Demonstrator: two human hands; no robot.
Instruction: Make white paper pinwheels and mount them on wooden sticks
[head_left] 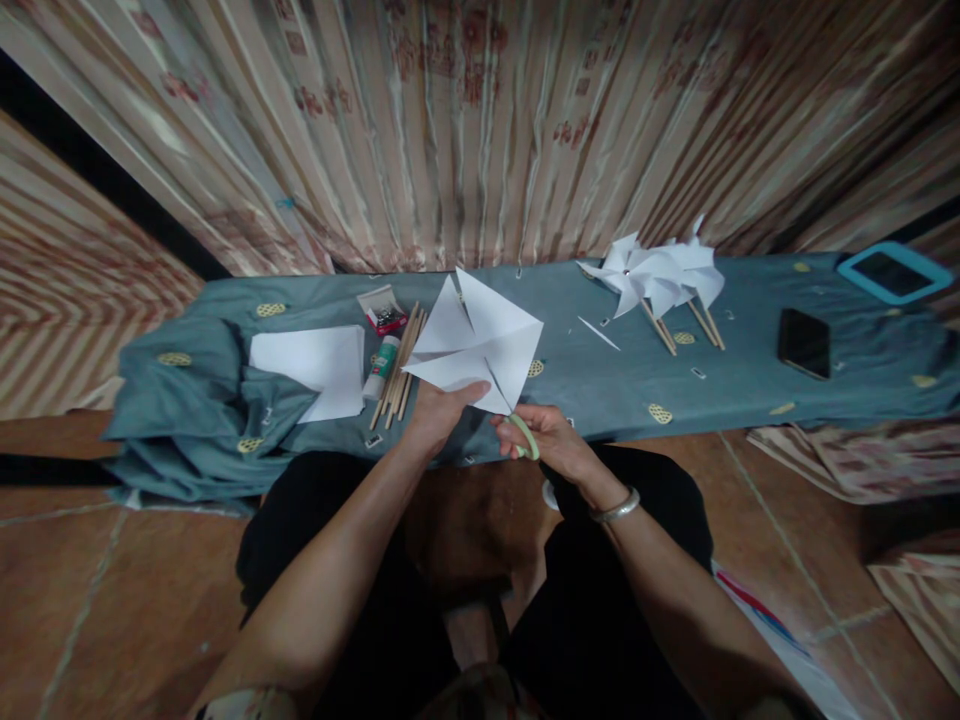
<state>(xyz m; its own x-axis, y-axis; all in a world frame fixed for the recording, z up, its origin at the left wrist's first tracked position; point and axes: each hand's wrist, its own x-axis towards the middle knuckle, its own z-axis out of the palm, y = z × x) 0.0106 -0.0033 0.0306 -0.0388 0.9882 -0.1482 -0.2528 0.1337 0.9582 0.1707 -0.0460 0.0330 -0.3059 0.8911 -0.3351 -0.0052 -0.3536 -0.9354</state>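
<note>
My left hand [444, 408] pinches the lower edge of a white paper square [504, 330], thumb on top. Slits run inward from the square's corners, and some flaps stand slightly apart. Scissors with light green handles [528, 436] are in my right hand [551, 438], its fingers wrapped round the loops. The blades are at the square's bottom corner, mostly hidden by the paper. Left of the paper lie several wooden sticks [399, 372], a glue stick [382, 368] and a small red box of pins [385, 312]. White paper pinwheels [651, 275] on sticks lie to the right.
A stack of white paper [330, 375] lies at the left on the grey-green cloth [600, 385], partly under a fold. A thin paper strip [599, 333], a black phone [804, 343] and a blue-framed tablet [894, 272] are to the right. Curtains [450, 150] hang behind.
</note>
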